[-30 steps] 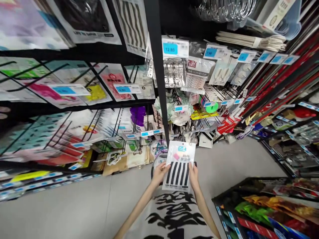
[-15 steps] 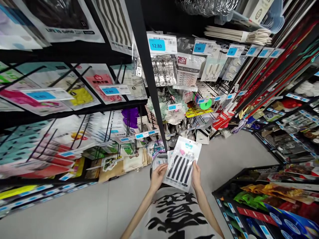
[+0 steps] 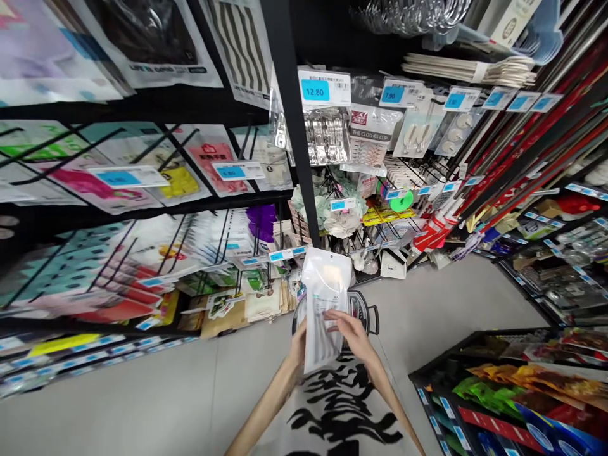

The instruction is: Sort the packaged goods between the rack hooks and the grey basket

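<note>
My left hand [image 3: 298, 347] grips the left edge of a white plastic packet [image 3: 327, 288], held upright in front of my body. The packet's back faces me, with small print and faint grey stripes showing low down. A hang hole is at its top edge. My right hand [image 3: 354, 334] lies against the packet's face from the right, its fingers stretched out over the printed area. Behind and below the packet is a dark-rimmed basket with a handle [image 3: 374, 320]; the packet and my hands hide most of it.
A black shelf post [image 3: 304, 126] stands ahead, between racks of hanging packets [image 3: 213, 152] on the left and clothes clips [image 3: 368, 136] on the right. Another shelf unit with colourful packs [image 3: 513, 405] stands at lower right. Grey floor [image 3: 418, 316] runs between the shelves.
The packet has turned from its striped front to its back and moved slightly left. My right hand has left its right edge and now rests across its face. The view has shifted slightly.
</note>
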Tool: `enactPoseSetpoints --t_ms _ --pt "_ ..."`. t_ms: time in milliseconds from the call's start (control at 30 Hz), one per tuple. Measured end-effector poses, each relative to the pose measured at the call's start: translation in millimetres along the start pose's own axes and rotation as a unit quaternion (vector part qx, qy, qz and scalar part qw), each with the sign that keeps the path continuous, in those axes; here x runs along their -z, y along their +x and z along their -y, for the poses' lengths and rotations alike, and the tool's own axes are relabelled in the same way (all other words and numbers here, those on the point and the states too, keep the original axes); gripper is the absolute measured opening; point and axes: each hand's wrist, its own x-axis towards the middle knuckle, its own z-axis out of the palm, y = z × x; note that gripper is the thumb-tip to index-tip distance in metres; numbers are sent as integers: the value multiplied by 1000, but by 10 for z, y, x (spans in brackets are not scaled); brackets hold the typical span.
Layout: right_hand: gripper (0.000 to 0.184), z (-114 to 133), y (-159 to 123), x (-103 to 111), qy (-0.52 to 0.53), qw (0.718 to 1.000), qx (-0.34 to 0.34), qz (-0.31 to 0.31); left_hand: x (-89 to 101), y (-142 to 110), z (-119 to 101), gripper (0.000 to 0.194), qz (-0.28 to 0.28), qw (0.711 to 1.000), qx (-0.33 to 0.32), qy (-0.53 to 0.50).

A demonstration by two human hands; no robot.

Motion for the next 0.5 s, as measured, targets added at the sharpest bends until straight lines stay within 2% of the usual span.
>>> enactPoseSetpoints --t_ms 67,133,200,233,300,367,400,500 --pt "41 -22 3 25 -47 998 14 -49 80 -17 -78 87 8 997 57 -52" --pt "37 -57 6 68 -133 979 38 -150 133 -48 -120 96 24 990 96 -104" --pt "46 -72 10 102 -185 948 44 -255 145 -80 -119 100 25 988 98 -119" --pt "53 -69 14 112 -179 942 33 -281 137 -93 -109 98 18 988 98 -116" --pt "56 -52 22 124 -107 958 -14 -264 100 -104 -95 86 3 989 106 -102" --pt "43 -38 27 136 -17 975 -58 -214 46 -92 -109 69 -19 991 102 -86" --pt "39 -37 27 146 14 976 -67 -208 19 -78 -128 62 -30 993 89 -72" --pt "36 -49 18 203 61 956 -47 -282 -40 -15 -199 56 -46 999 15 1"
